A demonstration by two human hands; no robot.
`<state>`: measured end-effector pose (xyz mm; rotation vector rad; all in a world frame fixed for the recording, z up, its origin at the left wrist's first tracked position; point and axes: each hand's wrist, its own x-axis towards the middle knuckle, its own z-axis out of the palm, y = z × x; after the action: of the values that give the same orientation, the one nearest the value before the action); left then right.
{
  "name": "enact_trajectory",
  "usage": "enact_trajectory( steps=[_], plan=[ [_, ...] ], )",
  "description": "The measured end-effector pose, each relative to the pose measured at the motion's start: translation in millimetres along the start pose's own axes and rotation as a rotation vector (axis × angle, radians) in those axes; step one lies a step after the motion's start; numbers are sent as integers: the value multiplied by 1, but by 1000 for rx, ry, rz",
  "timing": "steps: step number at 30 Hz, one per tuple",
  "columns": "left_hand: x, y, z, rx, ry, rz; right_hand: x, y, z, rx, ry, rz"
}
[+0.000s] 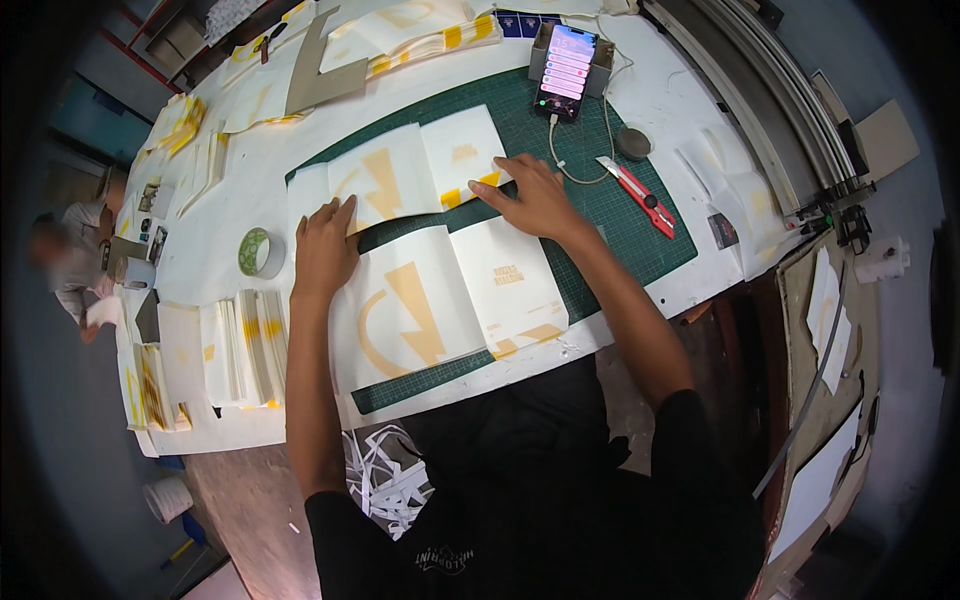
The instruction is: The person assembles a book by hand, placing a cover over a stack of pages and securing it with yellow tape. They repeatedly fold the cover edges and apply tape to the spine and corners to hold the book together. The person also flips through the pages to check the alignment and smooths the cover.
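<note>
Near edge of the bench [250, 425]: a white printed sheet [445, 300] with yellow shapes lies flat on the green cutting mat [640, 235]. Left hand [323, 250], grip released and fingers flat, presses on the seam where this sheet meets a second printed sheet [410, 175] just beyond it. Right hand [535, 195], also open and flat, presses on that farther sheet's right part. Left of the hands: a tape roll [260, 252]. Right: a red utility knife [640, 197]. Farther back: a phone [565, 70] propped upright.
</note>
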<state>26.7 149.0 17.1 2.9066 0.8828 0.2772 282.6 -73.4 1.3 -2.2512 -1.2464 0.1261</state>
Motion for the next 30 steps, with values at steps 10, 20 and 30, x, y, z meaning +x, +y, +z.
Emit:
enact_trajectory(
  steps=[10, 20, 30],
  plan=[
    [-54, 89, -43, -332, 28, 318, -104, 3, -51, 313, -91, -266],
    [-97, 131, -9, -377, -193, 589, -171, 15, -54, 157, -143, -433],
    [-105, 123, 3, -328, -213, 567, -202, 18, -44, 144, 3, -227]
  ],
)
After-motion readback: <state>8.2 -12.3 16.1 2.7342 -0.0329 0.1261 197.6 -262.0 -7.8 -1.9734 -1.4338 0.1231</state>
